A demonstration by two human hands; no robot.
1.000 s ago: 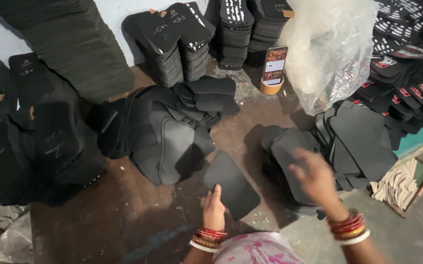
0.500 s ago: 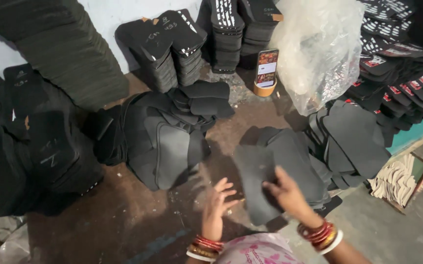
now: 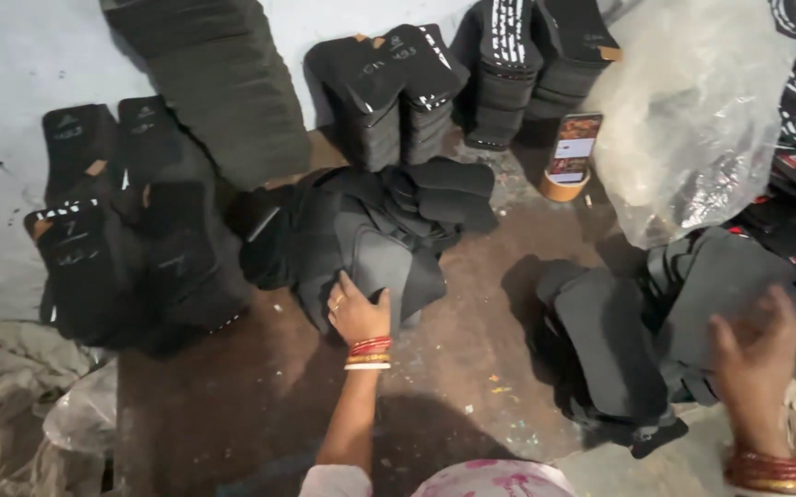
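**Left hand on the middle heap, right hand over the right-hand pile**

You are reaching forward with your left hand (image 3: 358, 313), and it is pressing down on the near edge of the heap of dark foam sole pieces (image 3: 370, 235) lying in the middle of the brown floor (image 3: 472, 368). Your fingers are spreading flat over the top piece rather than closing round it, so you are touching the heap, not gripping it. Red and gold bangles (image 3: 369, 352) are sitting on that wrist.

Your right hand (image 3: 755, 350) is hovering, blurred, over the second pile of dark sole pieces (image 3: 637, 340) at your right. Its fingers are looking loosely spread, but the blur is hiding whether they are holding a piece, so I cannot tell.

Behind the middle heap, tidy stacks of black soles (image 3: 398, 92) are standing against the pale wall. A small printed can (image 3: 571, 156) is standing just beside a crumpled clear plastic bag (image 3: 692, 120). More dark stacks (image 3: 131, 230) are leaning at your far left.
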